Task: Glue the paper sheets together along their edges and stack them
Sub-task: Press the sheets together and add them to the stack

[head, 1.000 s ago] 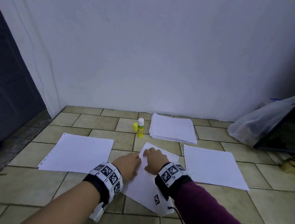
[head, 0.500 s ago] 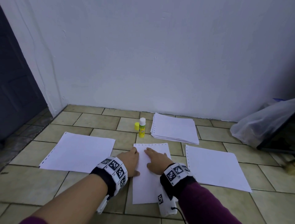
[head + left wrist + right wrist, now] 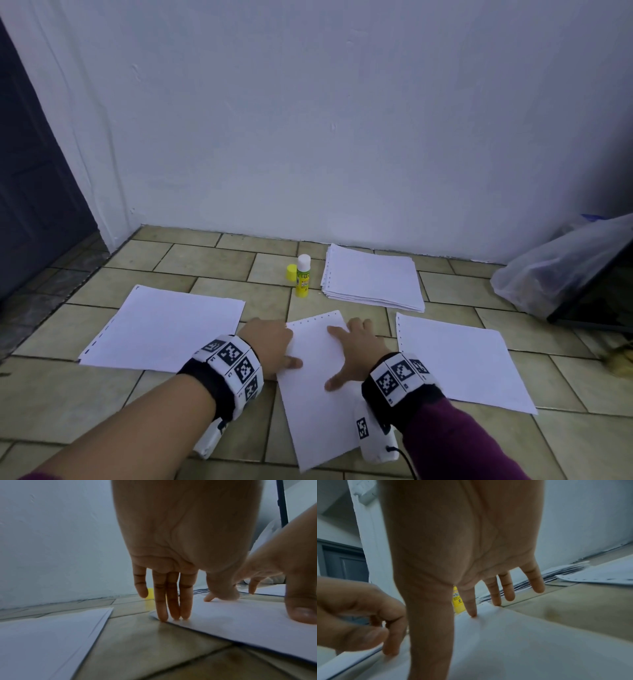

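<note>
A narrow white paper sheet with a row of punched holes along its far edge (image 3: 318, 387) lies flat on the beige tiled floor (image 3: 219, 263), slightly askew, directly in front of the person. The left hand (image 3: 270, 346) rests at this sheet's left edge, fingers straight and close together with their tips (image 3: 161, 616) pressing down on the paper's rim and the thumb laid on the sheet. The right hand (image 3: 356, 353) lies on the sheet's right part, fingers spread and straight, the forefinger tip (image 3: 471, 613) touching the paper and the thumb stretched out flat on it. Beyond the narrow sheet stands an upright yellow glue stick with a white top (image 3: 302, 280), its loose yellow cap (image 3: 291, 273) just beside it. To the right of the glue stick sits a stack of white sheets (image 3: 371, 277). A single wide white sheet (image 3: 164, 329) lies left of the narrow sheet, another (image 3: 459, 359) right of it.
</note>
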Motion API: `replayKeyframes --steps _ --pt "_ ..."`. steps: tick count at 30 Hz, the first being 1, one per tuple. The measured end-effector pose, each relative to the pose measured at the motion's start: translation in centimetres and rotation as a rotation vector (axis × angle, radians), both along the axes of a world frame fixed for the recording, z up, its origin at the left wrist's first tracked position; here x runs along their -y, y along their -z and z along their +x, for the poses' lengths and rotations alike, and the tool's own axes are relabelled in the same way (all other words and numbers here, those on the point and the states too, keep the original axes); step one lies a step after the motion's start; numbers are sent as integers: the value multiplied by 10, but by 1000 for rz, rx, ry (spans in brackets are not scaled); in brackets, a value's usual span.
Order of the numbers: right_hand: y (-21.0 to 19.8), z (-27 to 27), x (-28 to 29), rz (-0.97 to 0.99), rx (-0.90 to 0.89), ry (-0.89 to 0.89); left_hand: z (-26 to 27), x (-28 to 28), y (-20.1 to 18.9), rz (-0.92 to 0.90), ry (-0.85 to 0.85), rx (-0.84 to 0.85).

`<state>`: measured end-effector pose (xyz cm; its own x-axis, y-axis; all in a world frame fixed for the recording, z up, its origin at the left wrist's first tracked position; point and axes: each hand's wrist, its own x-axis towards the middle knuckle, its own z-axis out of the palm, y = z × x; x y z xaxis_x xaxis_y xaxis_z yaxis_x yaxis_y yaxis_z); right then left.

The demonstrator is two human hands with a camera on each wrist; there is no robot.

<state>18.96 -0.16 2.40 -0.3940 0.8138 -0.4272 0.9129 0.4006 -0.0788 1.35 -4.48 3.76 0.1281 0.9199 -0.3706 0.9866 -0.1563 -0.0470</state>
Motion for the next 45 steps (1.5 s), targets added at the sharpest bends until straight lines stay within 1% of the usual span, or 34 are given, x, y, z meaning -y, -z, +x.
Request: replayKeyframes --steps 2,5,7,10,12,15,17,21,24,29,33,34,36,38,40,41,43,45 --pt "-1 -4 2 -33 0 -41 -2 1 -1 33 45 -5" --pt "-3 -12 2 -41 42 -142 -6 2 15 40 137 137" --pt "-4 -16 2 -15 68 -173 -11 5 24 -5 158 158" --pt "-3 -14 1 81 57 -142 -19 6 24 -35 81 127" --pt "-1 -8 0 95 25 -89 -23 4 18 -18 45 123" --pt "-2 6 -2 5 -9 -11 -30 0 16 -1 0 160" --pt "-5 15 -5 -34 -9 24 -36 -1 20 -30 -33 187" --pt "-5 33 -6 -85 8 116 -38 0 27 -134 -60 140" --pt "-2 39 -2 -111 5 111 -33 1 30 -165 -90 128" --pt "-3 37 0 -61 -38 66 -30 1 32 -198 -119 101" --pt "-4 38 2 -71 -135 72 -30 1 32 -207 -115 108" --pt "-5 39 2 -84 -204 95 -31 1 31 -208 -118 115" --pt "-8 42 1 -108 -429 176 -31 0 30 -215 -123 129" --pt "-12 45 1 -54 -666 295 -32 -1 28 -224 -131 141" --pt "-13 49 0 -39 -794 416 -32 -1 27 -226 -133 149" --pt "-12 50 1 -93 -817 442 -32 -1 27 -226 -132 148" --pt "-7 50 4 -242 -788 404 -33 -2 28 -232 -126 140" --pt "-2 51 6 -217 -691 320 -33 -2 29 -238 -121 129"
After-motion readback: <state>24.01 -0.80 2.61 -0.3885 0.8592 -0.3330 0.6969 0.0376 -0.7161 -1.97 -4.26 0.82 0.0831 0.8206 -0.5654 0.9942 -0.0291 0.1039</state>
